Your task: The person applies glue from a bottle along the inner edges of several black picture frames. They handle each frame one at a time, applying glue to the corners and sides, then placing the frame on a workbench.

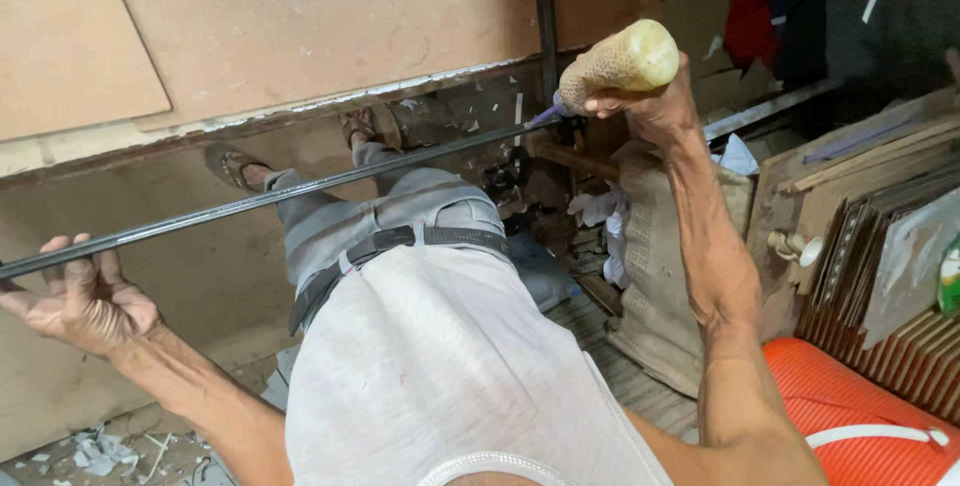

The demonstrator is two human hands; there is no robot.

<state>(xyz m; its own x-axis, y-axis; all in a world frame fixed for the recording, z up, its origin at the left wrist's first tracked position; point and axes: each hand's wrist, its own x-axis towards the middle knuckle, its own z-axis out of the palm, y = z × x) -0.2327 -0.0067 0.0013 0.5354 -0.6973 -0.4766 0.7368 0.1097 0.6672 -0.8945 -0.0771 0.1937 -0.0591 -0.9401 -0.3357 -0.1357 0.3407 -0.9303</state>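
Left hand [85, 296] has its fingers [75, 256] curled up around the near end of a long dark metal rod [300, 186], which runs past the belt [400, 241] toward the brown board [330, 16]. Right hand [650, 106] is wrapped tight on a rounded yellowish tool handle [615, 64] at the rod's far end, beside the board's lower edge.

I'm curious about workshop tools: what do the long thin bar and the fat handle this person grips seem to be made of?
The long bar looks like dark metal, probably steel: thin, straight, with a dull sheen along its edge. The left hand supports one end. The handle in the right hand seems a yellowish translucent plastic or resin, glossy at its rounded end, rough and worn where gripped; wood cannot be ruled out.
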